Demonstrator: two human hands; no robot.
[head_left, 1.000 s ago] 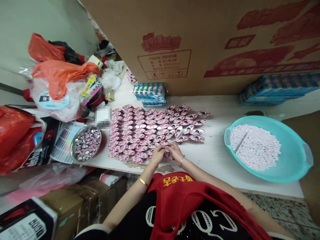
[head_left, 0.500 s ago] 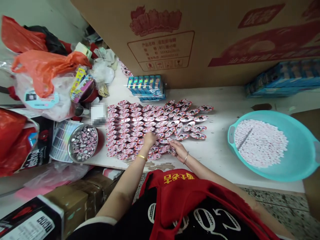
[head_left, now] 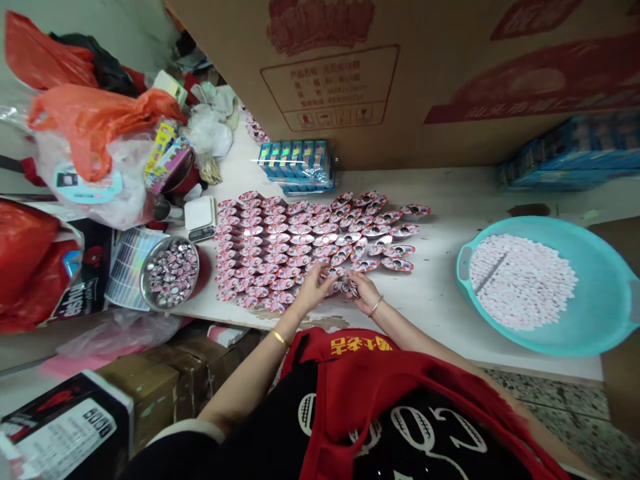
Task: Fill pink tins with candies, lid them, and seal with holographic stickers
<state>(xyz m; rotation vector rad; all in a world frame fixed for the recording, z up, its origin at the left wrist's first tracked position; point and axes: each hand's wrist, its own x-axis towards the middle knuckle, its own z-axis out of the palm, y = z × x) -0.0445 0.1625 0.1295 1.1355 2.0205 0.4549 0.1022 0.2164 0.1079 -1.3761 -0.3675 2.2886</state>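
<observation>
Rows of small pink-and-red oval packs [head_left: 300,239] stand close together on the white table. Those on the right show dark openings, while many on the left have round pink pieces in their tops. My left hand [head_left: 314,289] is over the near rows, its fingers drawn together at one pack's top; what they pinch is hidden. Close to its right, my right hand [head_left: 365,293] is closed around several small round metal discs [head_left: 351,289], its fingertips by the same pack. More pink-and-silver discs [head_left: 171,272] fill a steel bowl [head_left: 144,293] at the left.
A turquoise basin [head_left: 600,280] of small white pieces stands on the right. Behind the rows are blue boxes in clear wrap [head_left: 296,163] and a large carton [head_left: 425,80]. A small white scale [head_left: 200,215], orange bags [head_left: 100,120] and other clutter crowd the left.
My left hand has moved right from the packs toward my right hand. My right hand stays nearly in place with the discs. The camera view has shifted slightly.
</observation>
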